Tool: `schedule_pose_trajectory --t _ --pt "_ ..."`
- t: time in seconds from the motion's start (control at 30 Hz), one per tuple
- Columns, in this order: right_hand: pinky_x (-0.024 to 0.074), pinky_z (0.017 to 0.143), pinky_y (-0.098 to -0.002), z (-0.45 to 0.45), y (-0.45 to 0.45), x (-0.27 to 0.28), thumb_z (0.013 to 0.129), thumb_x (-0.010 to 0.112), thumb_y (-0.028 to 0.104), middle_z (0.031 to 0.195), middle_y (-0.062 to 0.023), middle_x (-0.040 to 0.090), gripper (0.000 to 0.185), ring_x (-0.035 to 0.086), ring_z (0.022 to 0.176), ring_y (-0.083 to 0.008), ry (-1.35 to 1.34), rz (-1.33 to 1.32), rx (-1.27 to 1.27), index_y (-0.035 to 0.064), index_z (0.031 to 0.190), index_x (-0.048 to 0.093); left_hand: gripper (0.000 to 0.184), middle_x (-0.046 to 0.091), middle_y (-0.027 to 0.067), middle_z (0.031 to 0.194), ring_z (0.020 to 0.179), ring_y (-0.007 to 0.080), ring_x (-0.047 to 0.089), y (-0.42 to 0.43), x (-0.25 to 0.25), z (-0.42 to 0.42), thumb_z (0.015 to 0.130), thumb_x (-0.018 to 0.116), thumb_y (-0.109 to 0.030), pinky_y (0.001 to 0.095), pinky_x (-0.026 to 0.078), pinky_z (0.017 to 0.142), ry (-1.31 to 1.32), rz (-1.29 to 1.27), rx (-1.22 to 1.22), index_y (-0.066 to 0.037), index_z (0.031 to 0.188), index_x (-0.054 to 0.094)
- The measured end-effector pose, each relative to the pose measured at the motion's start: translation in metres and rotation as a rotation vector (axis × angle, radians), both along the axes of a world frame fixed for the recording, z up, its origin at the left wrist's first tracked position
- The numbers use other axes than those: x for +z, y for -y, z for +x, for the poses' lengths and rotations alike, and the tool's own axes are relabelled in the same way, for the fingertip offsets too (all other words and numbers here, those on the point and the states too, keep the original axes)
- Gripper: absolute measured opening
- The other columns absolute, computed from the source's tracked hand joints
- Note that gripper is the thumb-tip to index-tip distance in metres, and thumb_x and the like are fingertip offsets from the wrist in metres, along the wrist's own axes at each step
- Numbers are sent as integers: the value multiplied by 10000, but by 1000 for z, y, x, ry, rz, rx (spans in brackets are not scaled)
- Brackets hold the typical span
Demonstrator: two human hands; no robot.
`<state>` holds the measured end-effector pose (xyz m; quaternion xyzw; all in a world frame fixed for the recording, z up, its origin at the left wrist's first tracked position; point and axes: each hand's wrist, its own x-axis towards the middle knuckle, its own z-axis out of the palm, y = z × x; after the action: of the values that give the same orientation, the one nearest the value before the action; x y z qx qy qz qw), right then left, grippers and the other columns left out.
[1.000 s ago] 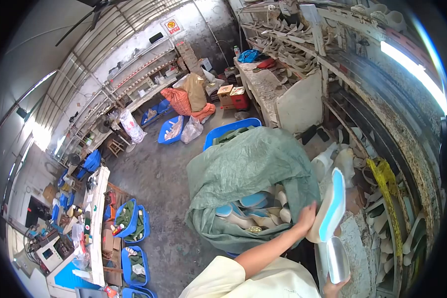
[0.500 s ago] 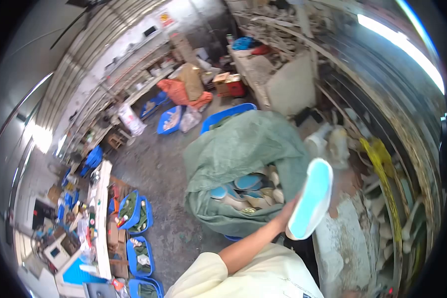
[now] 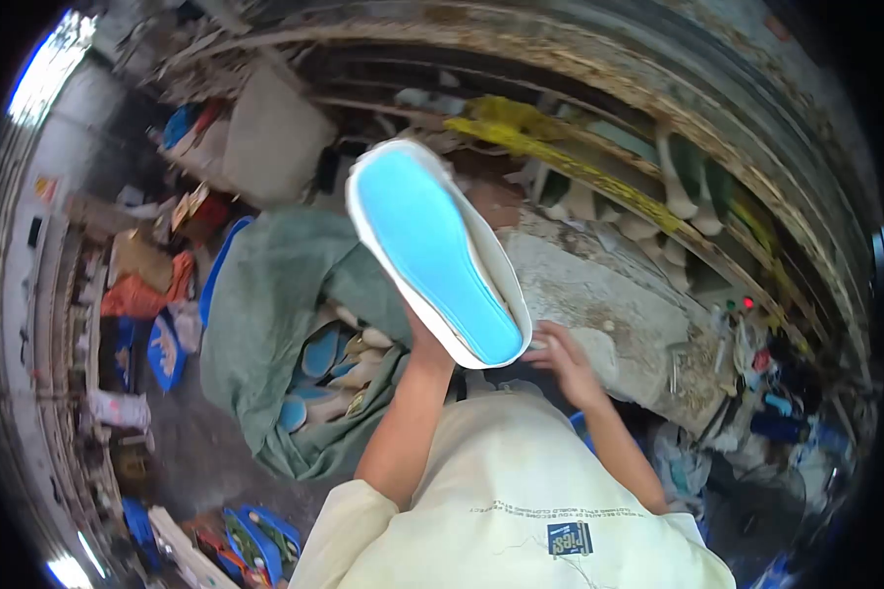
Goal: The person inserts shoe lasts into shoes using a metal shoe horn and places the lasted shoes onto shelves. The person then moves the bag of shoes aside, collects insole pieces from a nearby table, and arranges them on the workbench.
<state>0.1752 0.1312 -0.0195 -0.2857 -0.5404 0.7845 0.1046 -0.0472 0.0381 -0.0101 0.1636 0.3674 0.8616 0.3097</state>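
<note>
Though its fingers are hidden, the left hand [image 3: 425, 340] seemingly grips the shoe [image 3: 422, 240] (right fingers [image 3: 558, 341] parted).

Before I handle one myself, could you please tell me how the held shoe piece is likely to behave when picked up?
The shoe piece is probably stiff, as it shows no sag in the left hand. It is perhaps light for its size, as that one hand seems to bear it. Its blue face may be slippery, since it looks smooth.
</note>
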Motion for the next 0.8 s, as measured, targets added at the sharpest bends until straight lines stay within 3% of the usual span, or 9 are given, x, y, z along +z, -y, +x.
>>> schedule_pose_trajectory --t 0.17,0.3,0.33,0.37,0.47,0.53,0.67,0.77,0.8 --pt "330 1060 -462 -31 1 70 818 317 791 1416 -119 438 946 410 1299 -304 -515 -621 -242 81 1443 302 609 506 68 1307 1203 258 491 -30 58 37 951 366 -542 404 410 1022 294 249 -295 -114 1383 395" --pt "368 1061 -450 -11 -44 74 821 521 678 1394 -134 457 839 440 1284 -312 -502 -499 -393 74 1390 394 1340 232 183 1521 1391 260 264 -28 93 36 587 358 -953 415 148 1158 88 -41 -882 48 1463 196" --pt "409 1019 -398 -4 -52 87 828 663 463 1329 -141 505 730 501 1217 -273 -419 -358 -399 62 1379 400 1317 192 184 1536 1386 272 277 -28 92 37 627 372 -936 414 185 1146 75 -6 -995 24 1489 111" --pt "409 1010 -382 -2 -55 105 819 691 401 1296 -144 521 721 511 1191 -256 -236 -114 -419 47 1375 398 1202 191 163 1538 1376 267 297 -29 92 37 706 580 -756 383 230 1126 225 -13 -1130 -6 1504 85" --pt "408 985 -346 -13 -53 107 805 729 286 1241 -153 543 712 524 1136 -210 42 270 -466 -7 1362 396 1084 298 132 1478 1327 233 357 -47 87 38 694 793 -208 351 297 1084 -232 -331 -1176 -31 1511 102" --pt "405 995 -348 -11 -54 106 810 726 285 1274 -155 535 713 513 1168 -210 113 472 -420 -28 1364 404 1038 326 133 1461 1317 229 369 -51 84 41 716 771 -184 350 304 1081 -184 -404 -1143 -29 1508 119" --pt "397 1015 -321 -1 -63 117 852 668 217 1335 -137 504 667 506 1204 -207 -180 149 -413 -36 1395 374 894 354 155 1461 1317 253 393 -52 56 32 766 622 -247 335 314 1078 265 -197 -1094 -17 1500 166" --pt "337 1071 -342 17 -61 110 908 599 179 1333 -125 516 553 469 1249 -217 -364 230 -282 -25 1383 404 992 221 163 1527 1405 269 243 -42 57 53 713 620 -281 358 177 1142 -18 -140 -973 -20 1509 90" --pt "345 1066 -357 13 -62 103 874 619 391 1357 -130 487 698 470 1245 -225 -262 74 -350 -18 1392 393 1037 167 161 1544 1427 267 184 -37 56 55 693 656 -244 363 130 1153 -31 -167 -986 -18 1509 57"
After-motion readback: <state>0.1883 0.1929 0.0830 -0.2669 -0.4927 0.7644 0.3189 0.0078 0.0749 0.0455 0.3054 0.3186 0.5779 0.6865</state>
